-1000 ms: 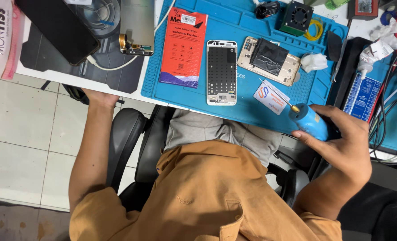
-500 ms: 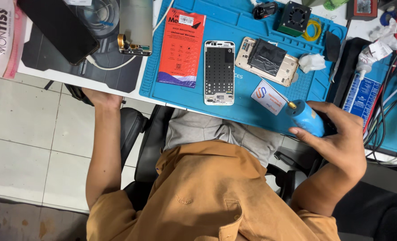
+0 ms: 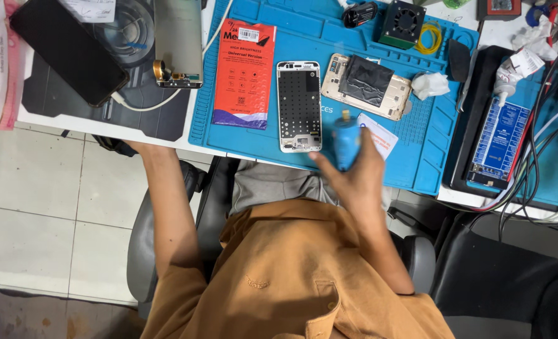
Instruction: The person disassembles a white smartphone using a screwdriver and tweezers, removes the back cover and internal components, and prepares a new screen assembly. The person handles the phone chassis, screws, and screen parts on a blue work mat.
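Here the right hand (image 3: 354, 172) is wrapped around a small blue tool (image 3: 345, 141), blurred, holding it upright over the near edge of the blue work mat (image 3: 417, 150) on the surface. The tool sits just right of a white phone frame (image 3: 298, 105) lying flat on the mat, and in front of a gold phone body (image 3: 367, 86) with dark foil on it. A white card (image 3: 382, 133) shows just beside the hand's knuckles. The left hand (image 3: 128, 147) is down at the surface's near edge, mostly hidden beneath it, so whether it is open or closed cannot be told. Left of the frame lies a red package (image 3: 242, 74); farther left, a black phone (image 3: 68, 50) rests on a dark pad (image 3: 140, 119).
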